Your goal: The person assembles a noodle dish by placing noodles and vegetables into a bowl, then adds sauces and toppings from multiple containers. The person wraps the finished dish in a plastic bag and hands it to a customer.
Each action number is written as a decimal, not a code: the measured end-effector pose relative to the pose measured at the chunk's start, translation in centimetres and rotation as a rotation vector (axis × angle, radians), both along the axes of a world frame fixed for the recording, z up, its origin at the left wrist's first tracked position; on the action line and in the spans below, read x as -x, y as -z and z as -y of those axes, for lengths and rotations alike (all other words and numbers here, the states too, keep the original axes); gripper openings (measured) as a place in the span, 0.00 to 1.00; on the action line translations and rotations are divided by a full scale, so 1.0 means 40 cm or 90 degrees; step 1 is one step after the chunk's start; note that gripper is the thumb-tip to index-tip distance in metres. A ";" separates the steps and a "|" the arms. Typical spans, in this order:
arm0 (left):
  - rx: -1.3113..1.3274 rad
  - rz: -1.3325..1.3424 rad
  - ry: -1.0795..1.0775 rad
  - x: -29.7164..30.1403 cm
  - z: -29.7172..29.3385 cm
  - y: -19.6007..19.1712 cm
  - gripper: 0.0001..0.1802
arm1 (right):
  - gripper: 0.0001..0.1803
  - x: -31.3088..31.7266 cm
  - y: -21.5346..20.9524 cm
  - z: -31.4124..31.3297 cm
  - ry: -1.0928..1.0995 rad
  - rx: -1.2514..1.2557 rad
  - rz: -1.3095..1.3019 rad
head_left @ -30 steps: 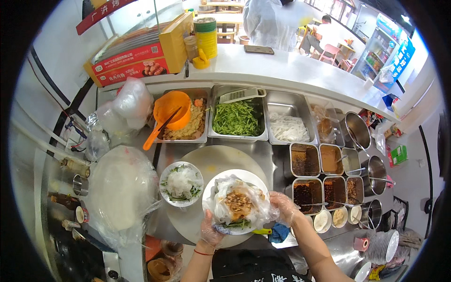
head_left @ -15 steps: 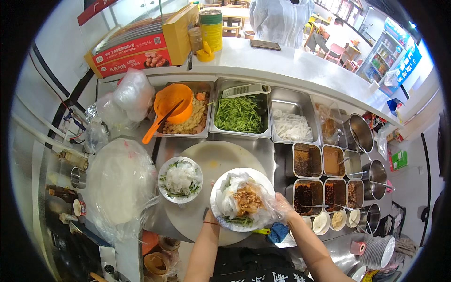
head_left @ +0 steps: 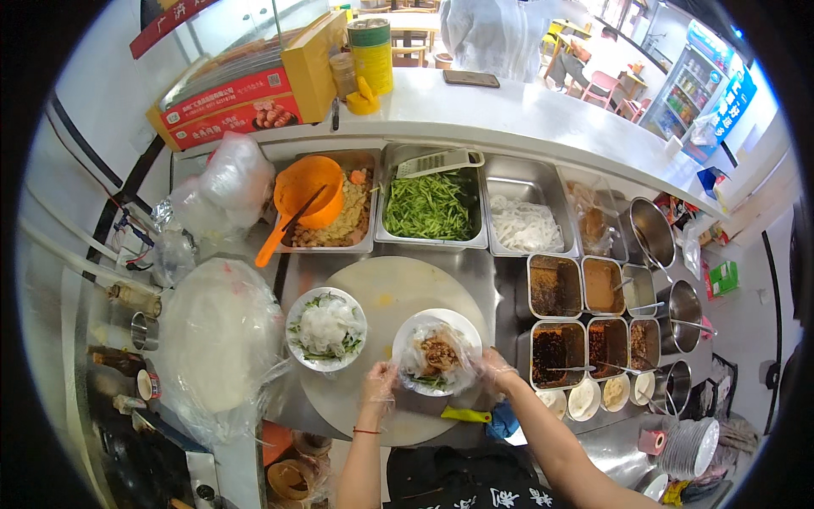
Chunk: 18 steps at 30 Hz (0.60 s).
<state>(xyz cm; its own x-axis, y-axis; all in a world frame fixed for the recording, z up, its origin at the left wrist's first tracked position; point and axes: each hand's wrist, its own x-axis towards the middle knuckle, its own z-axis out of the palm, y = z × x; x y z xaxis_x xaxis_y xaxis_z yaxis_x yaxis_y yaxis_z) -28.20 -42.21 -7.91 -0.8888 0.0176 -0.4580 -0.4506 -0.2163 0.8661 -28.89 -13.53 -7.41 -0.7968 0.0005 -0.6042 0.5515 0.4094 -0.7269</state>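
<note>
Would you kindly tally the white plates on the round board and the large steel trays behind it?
White plates: 2, one with noodles and one between the left hand and right hand at
Large steel trays: 3
Total: 5

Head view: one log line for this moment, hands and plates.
left hand: on plate rim | right hand: on plate rim | plate: bag-lined, noodles and toppings, on round board | second plate: left of it, untouched

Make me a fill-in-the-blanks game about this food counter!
1. Both gloved hands, the left hand and the right hand, hold a white ____ of food.
2. The steel tray in the middle holds shredded vegetables coloured ____.
3. The bowl in the left tray is coloured ____.

Missing words: plate; green; orange
</note>
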 end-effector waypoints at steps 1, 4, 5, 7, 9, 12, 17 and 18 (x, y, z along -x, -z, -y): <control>0.051 -0.027 0.002 -0.012 -0.002 -0.014 0.08 | 0.29 -0.002 -0.011 -0.001 0.023 -0.069 -0.047; 0.188 -0.091 0.024 -0.048 -0.004 -0.054 0.08 | 0.30 -0.005 -0.099 0.009 0.022 -0.152 -0.097; 0.221 -0.100 0.048 -0.061 -0.005 -0.060 0.09 | 0.30 -0.004 -0.143 0.015 0.012 -0.157 -0.102; 0.300 -0.140 0.066 -0.078 -0.015 -0.090 0.09 | 0.21 -0.011 -0.243 0.084 -0.074 -0.221 -0.175; 0.391 -0.204 0.049 -0.068 -0.052 -0.153 0.10 | 0.15 -0.027 -0.285 0.130 -0.096 -0.235 -0.369; 0.137 -0.163 0.013 -0.019 -0.068 -0.271 0.07 | 0.09 -0.031 -0.289 0.139 0.253 0.315 -0.305; -0.485 -0.032 -0.081 0.071 -0.013 -0.403 0.11 | 0.09 0.023 -0.309 -0.012 0.480 0.851 -0.088; -0.440 -0.056 -0.048 0.076 -0.008 -0.403 0.12 | 0.10 0.029 -0.311 -0.007 0.521 0.751 -0.102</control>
